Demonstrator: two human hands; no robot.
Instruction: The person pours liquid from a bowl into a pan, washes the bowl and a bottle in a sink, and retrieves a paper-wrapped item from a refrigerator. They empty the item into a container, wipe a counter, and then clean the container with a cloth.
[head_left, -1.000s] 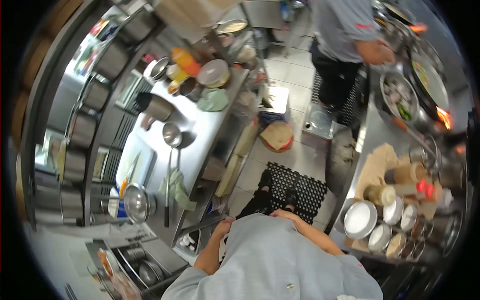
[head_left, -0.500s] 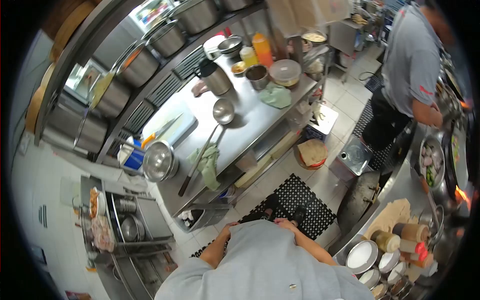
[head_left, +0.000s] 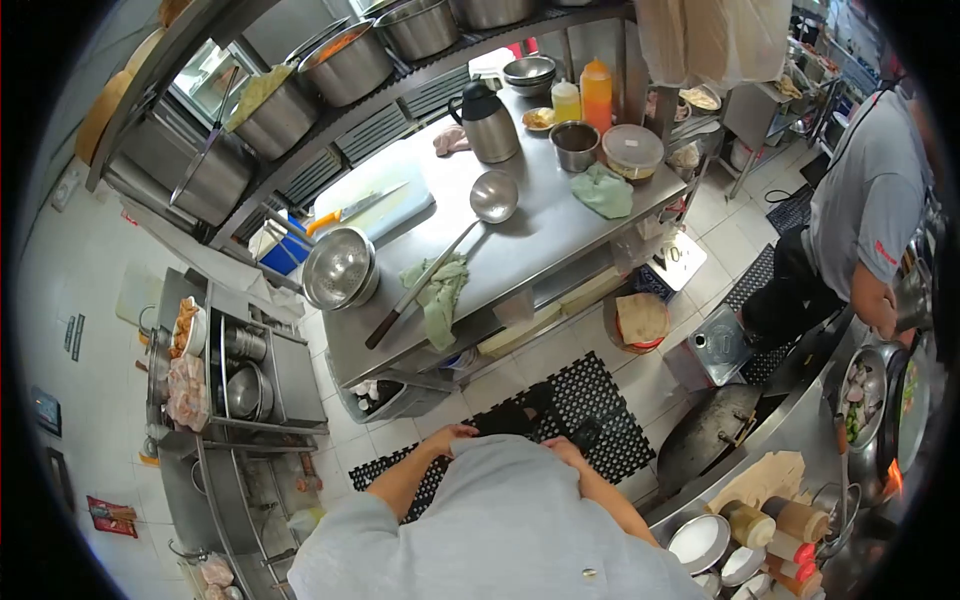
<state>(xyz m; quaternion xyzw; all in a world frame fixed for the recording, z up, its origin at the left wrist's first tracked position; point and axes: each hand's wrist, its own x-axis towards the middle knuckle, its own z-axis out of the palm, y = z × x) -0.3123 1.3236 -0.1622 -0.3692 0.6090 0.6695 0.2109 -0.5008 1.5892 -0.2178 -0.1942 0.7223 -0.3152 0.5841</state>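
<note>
Near the lower middle, my left hand is at one side of the front of my grey shirt, fingers closed on its edge. My right hand is at the other side, also closed on the shirt's edge. Beyond them stands a steel worktable. A ladle lies on it, its dark handle across a green cloth at the near edge. Farther left are a steel colander and a knife with an orange handle on a white cutting board.
A co-worker stands at the stove on the right, near a pan of food and a flame. A large wok leans by the counter. Black perforated mats cover part of the floor. A steel rack stands left.
The view has shifted, so the worktable shows lower and further right. My hands stay at the shirt. The co-worker's arm has moved down beside a steel pot.
</note>
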